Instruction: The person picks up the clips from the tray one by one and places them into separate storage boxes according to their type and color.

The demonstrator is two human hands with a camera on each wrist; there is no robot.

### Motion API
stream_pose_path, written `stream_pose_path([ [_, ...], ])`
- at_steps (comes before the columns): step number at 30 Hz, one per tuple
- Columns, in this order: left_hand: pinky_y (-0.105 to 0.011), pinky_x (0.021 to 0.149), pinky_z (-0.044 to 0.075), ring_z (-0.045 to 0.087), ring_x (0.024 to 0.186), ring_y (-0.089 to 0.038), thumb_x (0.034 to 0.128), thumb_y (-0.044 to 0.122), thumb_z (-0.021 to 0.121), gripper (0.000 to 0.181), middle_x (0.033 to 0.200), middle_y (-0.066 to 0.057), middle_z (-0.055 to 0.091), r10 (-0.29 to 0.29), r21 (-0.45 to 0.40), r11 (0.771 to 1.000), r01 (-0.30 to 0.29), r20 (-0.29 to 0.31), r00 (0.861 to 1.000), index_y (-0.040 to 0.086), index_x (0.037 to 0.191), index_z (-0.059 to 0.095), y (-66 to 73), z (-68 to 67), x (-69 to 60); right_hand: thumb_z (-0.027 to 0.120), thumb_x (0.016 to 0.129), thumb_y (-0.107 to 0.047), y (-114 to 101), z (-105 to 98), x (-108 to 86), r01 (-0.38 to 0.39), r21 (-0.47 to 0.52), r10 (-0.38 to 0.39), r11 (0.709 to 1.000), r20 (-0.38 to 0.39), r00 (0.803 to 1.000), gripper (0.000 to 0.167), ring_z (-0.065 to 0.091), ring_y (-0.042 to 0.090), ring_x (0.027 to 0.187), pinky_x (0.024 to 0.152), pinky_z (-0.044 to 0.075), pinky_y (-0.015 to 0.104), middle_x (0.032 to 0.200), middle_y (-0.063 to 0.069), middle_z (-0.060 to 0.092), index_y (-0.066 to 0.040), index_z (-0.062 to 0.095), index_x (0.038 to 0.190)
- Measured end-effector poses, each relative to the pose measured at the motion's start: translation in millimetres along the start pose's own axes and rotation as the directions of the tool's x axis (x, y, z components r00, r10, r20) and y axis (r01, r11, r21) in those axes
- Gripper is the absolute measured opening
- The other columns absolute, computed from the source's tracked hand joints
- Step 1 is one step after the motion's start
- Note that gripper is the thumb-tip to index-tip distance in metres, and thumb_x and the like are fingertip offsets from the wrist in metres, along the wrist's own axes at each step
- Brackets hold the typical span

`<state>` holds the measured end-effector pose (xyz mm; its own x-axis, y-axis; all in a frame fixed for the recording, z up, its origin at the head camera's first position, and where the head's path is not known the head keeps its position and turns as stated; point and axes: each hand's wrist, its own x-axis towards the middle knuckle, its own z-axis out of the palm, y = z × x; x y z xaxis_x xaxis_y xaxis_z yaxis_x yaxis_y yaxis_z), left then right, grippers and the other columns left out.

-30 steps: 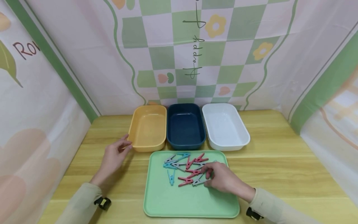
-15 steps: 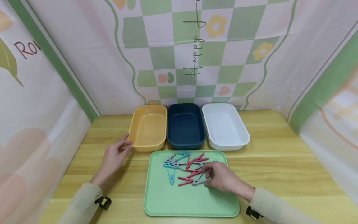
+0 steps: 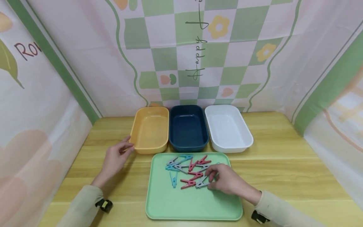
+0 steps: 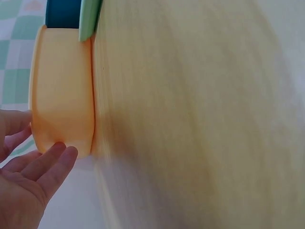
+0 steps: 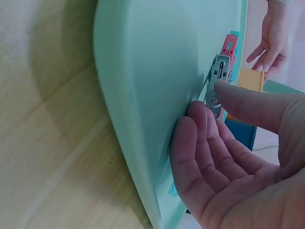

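A green tray holds several clothespins in grey, red and blue, lying loosely on it. My right hand is low over the tray's right side. Its thumb and fingertips are on either side of the end of a grey clothespin, pinching it; in the right wrist view the thumb overlaps this grey clothespin. Part of the clothespin is hidden by the fingers. At the near left corner of a yellow bin, my left hand touches the rim with relaxed fingers; the left wrist view shows its fingertips against the bin's side.
A dark blue bin and a white bin stand beside the yellow one along the back of the wooden table. Behind them hangs a patterned cloth. More cloth encloses both sides.
My right hand has shifted very slightly to the right, and the grey clothespin seems to shift a little with it. My left hand and the bins stay still.
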<state>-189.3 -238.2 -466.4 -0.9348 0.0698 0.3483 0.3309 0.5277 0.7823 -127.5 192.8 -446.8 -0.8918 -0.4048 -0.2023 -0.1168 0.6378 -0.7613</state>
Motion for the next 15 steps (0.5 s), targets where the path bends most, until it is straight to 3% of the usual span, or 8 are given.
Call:
stream_pose_path([
  [6, -0.023, 0.089, 0.059, 0.064, 0.125, -0.042, 0.0983, -0.001, 0.073, 0.012, 0.147, -0.025, 0.058, -0.012, 0.006, 1.000, 0.012, 0.009, 1.000, -0.007, 0.108, 0.075, 0.7, -1.1, 0.3, 0.088, 0.076, 0.001, 2.6, -3.1, -2.1, 0.021, 0.037, -0.022, 0.999, 0.010, 1.000, 0.034, 0.062, 0.020, 0.072, 0.060, 0.054, 0.028, 0.082, 0.001, 0.068, -0.001, 0.074, 0.107],
  [15, -0.026, 0.089, 0.059, 0.064, 0.126, -0.041, 0.0984, -0.001, 0.072, 0.012, 0.148, -0.024, 0.057, -0.017, 0.009, 1.000, 0.017, 0.018, 1.000, -0.007, 0.109, 0.075, 0.5, -1.3, 0.9, 0.088, 0.078, 0.001, 3.9, -8.6, -4.6, 0.045, 0.094, -0.046, 0.994, 0.008, 0.999, 0.035, 0.065, 0.019, 0.074, 0.059, 0.056, 0.029, 0.084, 0.001, 0.072, 0.003, 0.073, 0.110],
])
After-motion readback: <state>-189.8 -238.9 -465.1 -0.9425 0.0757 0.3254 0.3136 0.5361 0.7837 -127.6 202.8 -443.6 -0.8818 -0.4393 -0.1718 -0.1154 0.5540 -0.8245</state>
